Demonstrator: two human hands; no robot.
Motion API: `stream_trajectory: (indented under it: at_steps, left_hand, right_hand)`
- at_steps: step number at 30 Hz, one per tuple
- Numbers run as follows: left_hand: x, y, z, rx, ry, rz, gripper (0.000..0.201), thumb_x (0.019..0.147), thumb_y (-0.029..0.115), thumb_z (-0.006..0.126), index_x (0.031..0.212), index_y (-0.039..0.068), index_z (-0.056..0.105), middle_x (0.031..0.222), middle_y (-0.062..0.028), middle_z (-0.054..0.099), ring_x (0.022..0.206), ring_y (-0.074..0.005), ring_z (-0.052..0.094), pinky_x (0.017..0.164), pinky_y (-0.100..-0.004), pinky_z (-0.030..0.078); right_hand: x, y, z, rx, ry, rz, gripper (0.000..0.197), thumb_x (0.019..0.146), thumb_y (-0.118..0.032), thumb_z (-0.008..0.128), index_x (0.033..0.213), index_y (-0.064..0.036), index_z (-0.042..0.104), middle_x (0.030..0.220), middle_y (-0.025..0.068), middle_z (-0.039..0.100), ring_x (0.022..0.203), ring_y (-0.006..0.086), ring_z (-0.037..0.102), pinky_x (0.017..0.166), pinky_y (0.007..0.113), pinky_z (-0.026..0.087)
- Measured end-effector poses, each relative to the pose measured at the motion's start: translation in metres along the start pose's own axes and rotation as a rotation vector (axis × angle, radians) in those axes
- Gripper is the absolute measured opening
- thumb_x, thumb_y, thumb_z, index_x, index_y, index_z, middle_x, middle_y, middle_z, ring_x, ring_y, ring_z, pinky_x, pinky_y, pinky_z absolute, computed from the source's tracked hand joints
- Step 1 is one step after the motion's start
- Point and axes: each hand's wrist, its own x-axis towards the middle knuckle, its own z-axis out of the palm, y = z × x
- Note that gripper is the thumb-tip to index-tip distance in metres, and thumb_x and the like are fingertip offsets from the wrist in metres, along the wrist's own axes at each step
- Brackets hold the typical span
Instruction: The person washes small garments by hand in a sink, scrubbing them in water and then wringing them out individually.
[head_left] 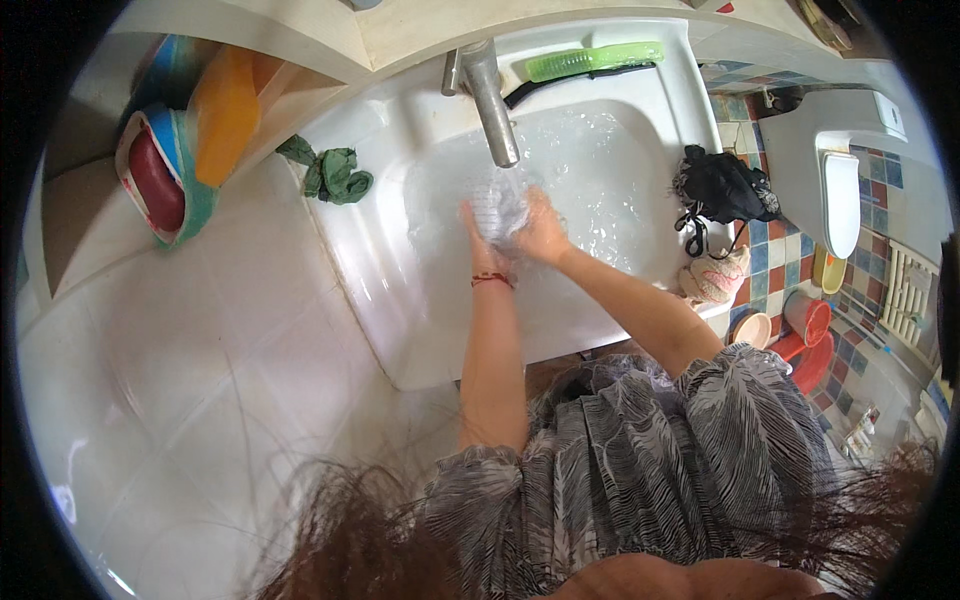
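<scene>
Left hand (pixel 482 243) and right hand (pixel 544 231) grip a wet cloth (pixel 502 212), likely soft and slippery, best held at its edges.

A home bathroom around us, a white washbasin (pixel 370 275) under a metal faucet (pixel 490 105), a toilet (pixel 841 205) over to the right, multicoloured floor tiles (pixel 776 280), a red plastic bucket (pixel 797 312) near a red basin (pixel 816 366).
</scene>
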Motion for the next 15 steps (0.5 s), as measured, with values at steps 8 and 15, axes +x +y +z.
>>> stream_trajectory:
  at_steps: [8,15]
  left_hand:
    - [-0.038,-0.008,0.009,-0.180,-0.308,0.216,0.044,0.081,0.033,0.041,0.115,0.005,0.039,0.115,-0.0083,0.043,0.105,-0.0238,0.041,0.087,-0.0362,0.034]
    - [-0.018,-0.008,-0.017,-0.058,-0.229,0.283,0.041,0.082,0.028,0.040,0.114,0.003,0.039,0.115,-0.0102,0.042,0.107,-0.0238,0.040,0.089,-0.0353,0.032]
  right_hand:
    - [-0.053,-0.062,-0.001,0.092,-0.219,-0.543,0.022,0.048,-0.020,0.063,0.065,-0.0086,0.055,0.075,0.0097,0.048,0.072,0.0273,0.047,0.063,0.037,0.039]
    - [0.032,-0.018,0.013,-0.236,-0.013,-0.089,0.022,0.057,-0.023,0.061,0.072,-0.0068,0.056,0.077,0.0110,0.052,0.072,0.0257,0.053,0.061,0.037,0.043]
